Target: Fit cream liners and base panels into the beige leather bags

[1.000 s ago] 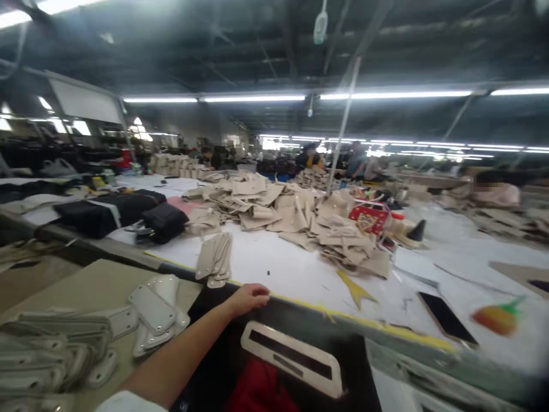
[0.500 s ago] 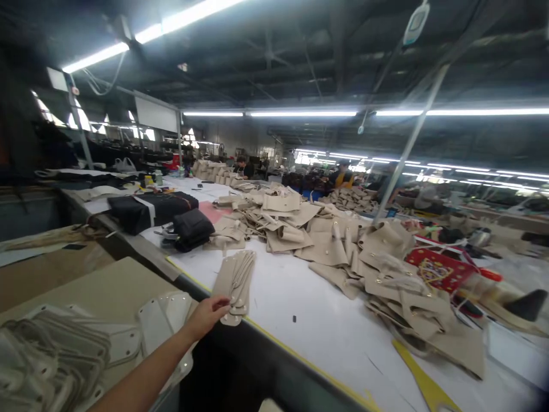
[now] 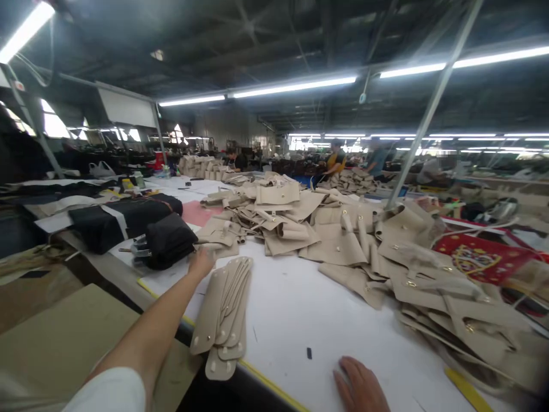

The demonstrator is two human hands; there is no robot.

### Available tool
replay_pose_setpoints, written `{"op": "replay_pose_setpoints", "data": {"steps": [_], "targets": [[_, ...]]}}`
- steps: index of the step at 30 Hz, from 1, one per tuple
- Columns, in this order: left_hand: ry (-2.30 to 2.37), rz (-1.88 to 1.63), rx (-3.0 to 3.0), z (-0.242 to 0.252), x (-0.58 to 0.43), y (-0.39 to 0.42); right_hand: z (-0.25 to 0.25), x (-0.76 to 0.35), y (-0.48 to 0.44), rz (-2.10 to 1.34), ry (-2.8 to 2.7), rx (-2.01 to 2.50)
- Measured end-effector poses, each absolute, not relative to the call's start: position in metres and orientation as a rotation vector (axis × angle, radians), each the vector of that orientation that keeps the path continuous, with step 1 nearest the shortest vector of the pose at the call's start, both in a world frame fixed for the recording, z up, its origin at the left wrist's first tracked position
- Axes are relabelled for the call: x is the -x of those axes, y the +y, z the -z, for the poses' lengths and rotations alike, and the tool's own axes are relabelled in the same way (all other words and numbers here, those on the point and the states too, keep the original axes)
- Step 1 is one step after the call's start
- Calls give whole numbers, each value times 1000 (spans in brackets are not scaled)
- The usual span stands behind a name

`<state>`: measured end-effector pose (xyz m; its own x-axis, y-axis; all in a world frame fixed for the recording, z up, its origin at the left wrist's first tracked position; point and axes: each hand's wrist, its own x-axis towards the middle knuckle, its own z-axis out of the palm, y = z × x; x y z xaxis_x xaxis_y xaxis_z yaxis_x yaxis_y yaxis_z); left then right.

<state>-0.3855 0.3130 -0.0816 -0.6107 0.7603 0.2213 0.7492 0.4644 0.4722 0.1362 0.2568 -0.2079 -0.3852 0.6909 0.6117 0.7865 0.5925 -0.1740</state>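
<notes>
My left hand [image 3: 201,262] reaches over the table, between a folded black bundle [image 3: 169,240] and the near edge of the heap of beige bag pieces [image 3: 300,223]. Its fingers are blurred, so their grip does not show. Just right of that forearm lies a fanned stack of beige straps [image 3: 225,309] with rounded ends and small studs; its near end overhangs the table edge. My right hand [image 3: 362,384] rests at the bottom of the view on the white tabletop [image 3: 283,320], fingers stretched out and nothing visible in them. A small dark rectangular piece [image 3: 309,353] lies to its upper left.
A larger black bundle with a white band [image 3: 124,220] lies at the left. A red printed bag [image 3: 476,254] and a yellow strip [image 3: 467,390] are at the right. A slanting metal post [image 3: 429,114] stands behind the heap. Co-workers are in the background.
My left hand has left the near end of the strap stack and moved farther across the table toward the black bundle. My right hand has come into view. The view has shifted closer.
</notes>
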Motion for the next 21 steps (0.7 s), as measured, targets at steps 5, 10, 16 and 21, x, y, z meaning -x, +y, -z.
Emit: {"op": "replay_pose_setpoints", "data": {"steps": [5, 10, 16, 21], "targets": [[2756, -829, -1336, 102, 406, 370, 205, -135, 254, 213, -2213, 1252], [2712, -934, -1246, 104, 419, 402, 197, -128, 256, 296, -2214, 1269], [2640, -1304, -1239, 74, 410, 431, 199, -127, 257, 226, -2222, 1335], [2409, -1649, -1276, 19, 389, 446, 204, -131, 260, 231, -2212, 1278]]}}
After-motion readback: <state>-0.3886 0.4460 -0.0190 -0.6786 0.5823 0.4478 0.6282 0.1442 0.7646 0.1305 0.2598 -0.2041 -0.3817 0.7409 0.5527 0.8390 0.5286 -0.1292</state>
